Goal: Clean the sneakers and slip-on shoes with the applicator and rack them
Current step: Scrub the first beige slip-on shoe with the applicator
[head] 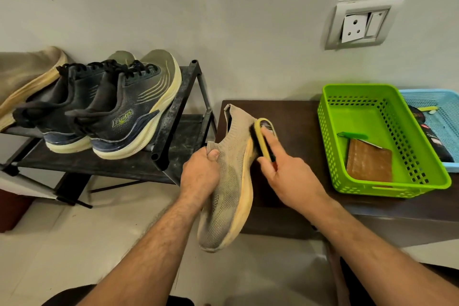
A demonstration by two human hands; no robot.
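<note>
Two baskets, green basket (330,117) holding wallet (369,165), comb (352,135)

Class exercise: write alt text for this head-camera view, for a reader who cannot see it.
A left hand grips a beige slip-on shoe while the right hand presses a yellow brush to its sole edge; two dark sneakers sit on a black rack.

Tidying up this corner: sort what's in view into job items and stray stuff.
Job items: beige slip-on shoe gripped by left hand; brush applicator held by right hand; dark sneakers; shoe rack; second beige slip-on.

Stray: green basket, brown wallet, blue basket, wall socket.
</note>
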